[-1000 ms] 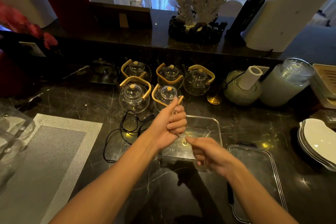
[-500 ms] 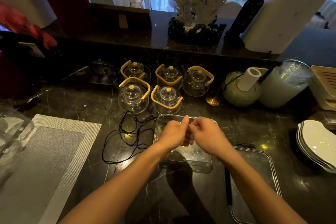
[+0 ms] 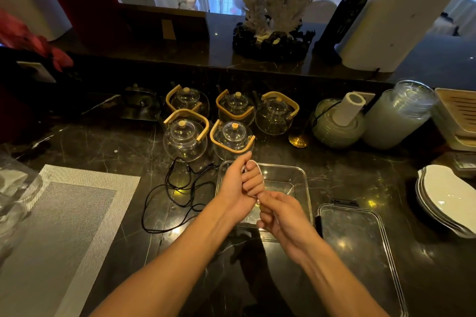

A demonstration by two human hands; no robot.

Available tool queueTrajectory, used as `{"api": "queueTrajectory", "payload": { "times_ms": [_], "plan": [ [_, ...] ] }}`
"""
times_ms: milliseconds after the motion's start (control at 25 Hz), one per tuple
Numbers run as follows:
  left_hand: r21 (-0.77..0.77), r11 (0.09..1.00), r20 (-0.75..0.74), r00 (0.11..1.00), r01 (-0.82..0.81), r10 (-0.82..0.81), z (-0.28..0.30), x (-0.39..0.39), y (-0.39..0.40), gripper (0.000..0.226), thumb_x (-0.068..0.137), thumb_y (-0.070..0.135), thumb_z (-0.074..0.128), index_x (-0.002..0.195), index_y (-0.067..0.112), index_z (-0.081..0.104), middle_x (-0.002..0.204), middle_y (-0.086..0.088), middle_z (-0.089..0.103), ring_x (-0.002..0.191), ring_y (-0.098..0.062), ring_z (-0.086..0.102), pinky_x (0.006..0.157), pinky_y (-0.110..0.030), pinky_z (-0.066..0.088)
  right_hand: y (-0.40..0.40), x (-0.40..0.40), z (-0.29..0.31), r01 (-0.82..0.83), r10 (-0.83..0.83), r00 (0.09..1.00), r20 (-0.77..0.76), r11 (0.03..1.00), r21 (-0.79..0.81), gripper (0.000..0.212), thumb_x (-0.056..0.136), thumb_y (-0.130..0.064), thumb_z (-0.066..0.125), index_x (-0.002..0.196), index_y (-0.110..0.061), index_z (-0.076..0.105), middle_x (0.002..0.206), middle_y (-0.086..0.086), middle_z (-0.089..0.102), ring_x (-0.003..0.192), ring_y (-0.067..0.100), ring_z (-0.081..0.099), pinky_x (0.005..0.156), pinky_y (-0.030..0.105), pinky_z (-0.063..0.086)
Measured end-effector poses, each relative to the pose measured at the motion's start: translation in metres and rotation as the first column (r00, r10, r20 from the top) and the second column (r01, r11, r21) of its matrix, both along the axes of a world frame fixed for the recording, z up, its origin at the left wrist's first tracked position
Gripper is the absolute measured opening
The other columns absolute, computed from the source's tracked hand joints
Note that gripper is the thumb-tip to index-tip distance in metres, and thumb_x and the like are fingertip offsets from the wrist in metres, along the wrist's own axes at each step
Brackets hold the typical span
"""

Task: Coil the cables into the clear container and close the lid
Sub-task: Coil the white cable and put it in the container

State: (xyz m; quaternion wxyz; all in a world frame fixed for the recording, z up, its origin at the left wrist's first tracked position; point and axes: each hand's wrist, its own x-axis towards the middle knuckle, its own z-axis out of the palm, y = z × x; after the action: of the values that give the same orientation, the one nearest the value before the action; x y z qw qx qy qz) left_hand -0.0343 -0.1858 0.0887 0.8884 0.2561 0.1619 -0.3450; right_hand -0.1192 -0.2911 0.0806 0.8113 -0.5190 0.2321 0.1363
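A clear rectangular container stands open on the dark marble counter. Over it my left hand is curled round loops of a white cable, of which only a bit shows above my fingers. Just below, my right hand pinches the cable's loose end close to my left fingers. A black cable lies tangled on the counter left of the container. The clear lid with a black clip lies flat to the container's right.
Several glass teapots with wooden handles stand behind the container. A grey woven placemat lies at the left. Stacked white plates sit at the right edge, jars behind them. A raised ledge runs along the back.
My right hand drew down and back from my left hand, which lifted a little, and a white loop now shows over my left fingers.
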Motion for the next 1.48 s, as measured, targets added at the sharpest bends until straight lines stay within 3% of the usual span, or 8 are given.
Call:
{"api": "queueTrajectory", "payload": {
  "times_ms": [120,280,400,520,720,960,1200,1480],
  "plan": [
    [-0.058,0.994,0.068,0.994,0.093,-0.089,0.000,0.001,0.005,0.046,0.103,0.030,0.049,0.059,0.017,0.044,0.040,0.008,0.030,0.031,-0.006,0.028,0.034,-0.019,0.020,0.000,-0.003,-0.005,0.002,-0.001,0.995,0.103,1.000,-0.004,0.016,0.099,-0.012,0.063,0.113,-0.006,0.068,0.062,-0.003,0.047,0.052,0.008,0.042,0.051,0.028,0.047],
    [0.316,0.946,0.197,0.971,0.066,-0.133,-0.001,-0.002,0.003,0.042,0.102,0.032,0.054,0.064,0.015,0.054,0.048,0.004,0.039,0.043,-0.010,0.043,0.042,-0.021,0.039,0.008,-0.006,-0.011,0.096,-0.058,0.987,0.153,0.963,-0.251,0.015,0.098,-0.017,0.068,0.112,-0.012,0.071,0.062,-0.002,0.057,0.051,0.007,0.047,0.050,0.028,0.048],
    [0.599,0.799,0.359,0.910,-0.054,-0.207,-0.001,-0.007,0.001,0.043,0.102,0.040,0.053,0.068,0.015,0.059,0.052,0.001,0.052,0.056,-0.014,0.061,0.054,-0.022,0.050,0.011,-0.008,-0.011,0.159,-0.100,0.976,0.194,0.933,-0.322,0.011,0.098,-0.019,0.068,0.108,-0.018,0.071,0.074,-0.002,0.069,0.053,0.006,0.053,0.048,0.028,0.047],
    [0.769,0.599,0.454,0.850,-0.223,-0.266,-0.001,-0.008,0.000,0.051,0.103,0.048,0.046,0.063,0.018,0.056,0.052,0.006,0.054,0.049,-0.004,0.053,0.051,-0.018,0.044,0.003,-0.006,-0.006,0.157,-0.089,0.973,0.214,0.933,-0.324,0.009,0.099,-0.017,0.065,0.097,-0.016,0.074,0.063,-0.008,0.059,0.051,0.003,0.049,0.047,0.027,0.047],
    [0.763,0.553,0.567,0.758,-0.336,-0.321,-0.011,-0.008,0.005,0.050,0.104,0.048,0.044,0.063,0.020,0.047,0.052,0.006,0.040,0.049,-0.009,0.037,0.049,-0.026,0.030,-0.002,-0.003,0.002,-0.075,0.076,0.994,0.072,0.997,-0.023,0.034,0.097,-0.017,0.066,0.065,-0.023,0.066,0.060,-0.003,0.040,0.048,0.008,0.037,0.045,0.024,0.040],
    [0.778,0.526,0.528,0.811,-0.343,-0.253,-0.017,-0.001,0.008,0.042,0.103,0.043,0.049,0.067,0.021,0.047,0.049,0.013,0.042,0.047,-0.007,0.039,0.050,-0.026,0.035,-0.006,-0.004,0.004,-0.035,0.022,0.997,0.074,0.986,0.166,0.006,0.093,-0.012,0.069,0.093,-0.010,0.064,0.068,0.002,0.048,0.052,0.010,0.043,0.047,0.024,0.042],
    [0.692,0.621,0.514,0.855,-0.368,-0.065,-0.010,-0.003,0.002,0.039,0.103,0.045,0.046,0.077,0.017,0.050,0.053,0.006,0.041,0.045,-0.007,0.037,0.042,-0.022,0.031,-0.007,-0.007,0.009,0.201,-0.280,0.960,-0.006,0.672,0.713,0.025,0.096,0.000,0.055,0.116,0.004,0.070,0.093,0.018,0.065,0.062,0.013,0.062,0.058,0.022,0.060],
    [0.663,0.618,0.508,0.860,-0.422,0.043,-0.003,-0.003,-0.005,0.039,0.104,0.045,0.045,0.079,0.015,0.053,0.058,0.003,0.049,0.050,-0.011,0.045,0.046,-0.025,0.037,-0.004,-0.006,0.020,0.239,-0.312,0.950,-0.035,0.648,0.723,0.020,0.093,-0.008,0.058,0.101,0.002,0.074,0.098,0.016,0.068,0.060,0.011,0.066,0.053,0.020,0.060]
  ]
}}
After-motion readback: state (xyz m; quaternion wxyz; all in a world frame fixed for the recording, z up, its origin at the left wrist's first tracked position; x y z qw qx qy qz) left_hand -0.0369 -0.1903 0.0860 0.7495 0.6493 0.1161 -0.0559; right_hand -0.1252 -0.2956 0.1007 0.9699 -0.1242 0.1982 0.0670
